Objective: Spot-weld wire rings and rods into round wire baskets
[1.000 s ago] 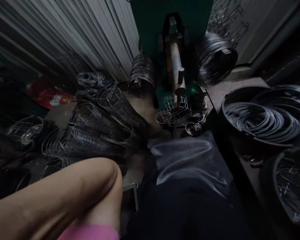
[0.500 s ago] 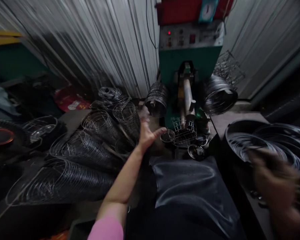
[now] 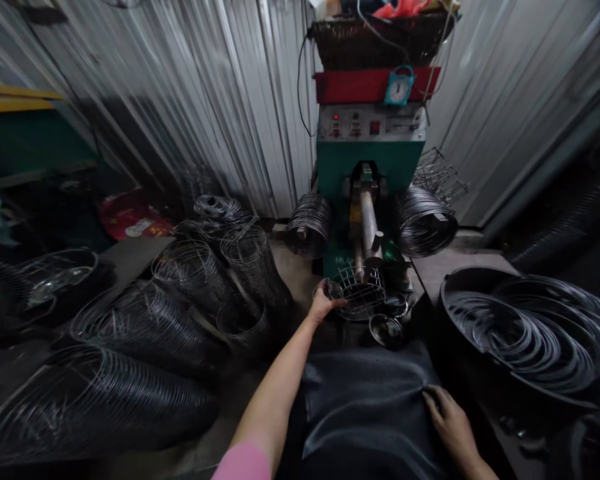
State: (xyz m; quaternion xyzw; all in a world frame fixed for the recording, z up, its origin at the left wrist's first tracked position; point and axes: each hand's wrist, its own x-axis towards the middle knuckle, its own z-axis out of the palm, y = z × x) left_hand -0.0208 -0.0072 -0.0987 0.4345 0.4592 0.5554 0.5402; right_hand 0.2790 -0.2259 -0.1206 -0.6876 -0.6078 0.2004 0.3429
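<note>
My left hand [image 3: 323, 305] reaches forward and its fingers close on the left rim of a small wire basket [image 3: 362, 293]. The basket sits under the metal arm of a green machine [image 3: 368, 175]. My right hand [image 3: 448, 417] lies low at the right with its fingers spread flat on a shiny black cloth [image 3: 375, 407] over my lap. A small round metal dish [image 3: 385, 329] lies just below the basket.
Rows of stacked wire baskets [image 3: 145, 320] lie on the left. A black tub of wire rings [image 3: 520, 333] stands at the right. Wire coils [image 3: 423, 220] hang on both sides of the machine. Corrugated metal sheet forms the back wall [image 3: 205, 100].
The view has tilted up. My left arm stretched from near my knee out to the wire basket and took hold of its rim. My right hand came down onto the black cloth.
</note>
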